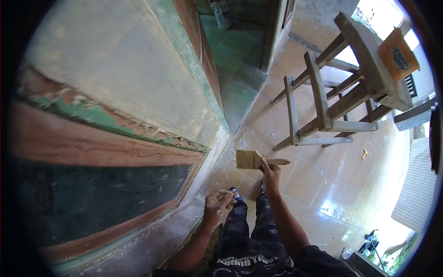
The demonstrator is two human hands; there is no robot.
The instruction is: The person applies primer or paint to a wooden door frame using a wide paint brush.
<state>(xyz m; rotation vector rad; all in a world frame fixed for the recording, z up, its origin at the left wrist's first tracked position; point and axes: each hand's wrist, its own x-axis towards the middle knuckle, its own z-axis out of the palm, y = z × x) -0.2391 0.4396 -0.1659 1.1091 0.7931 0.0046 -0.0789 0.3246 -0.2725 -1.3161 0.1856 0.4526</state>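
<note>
A wide flat paintbrush (249,159) is in my right hand (271,177), which is closed around the base of its wooden handle. The bristles point left toward the wall and look coated in pale material. My left hand (218,206), smeared with pale dust or paste, hovers beside the wall's lower edge. Its fingers are loosely bent and slightly apart, and I see nothing in them. Closest to that hand is the wall (124,69), with a patchy cream surface, flaking green paint and a reddish wooden frame (106,138) around a dark pane (92,198).
A tall wooden stand (323,106) with crossbars is on the tiled floor (318,184) at the right. On its top sits an orange tub (399,55). A doorway (237,64) opens ahead, with a pale container (221,14) beyond it. A small yellow object (364,153) lies on the tiles.
</note>
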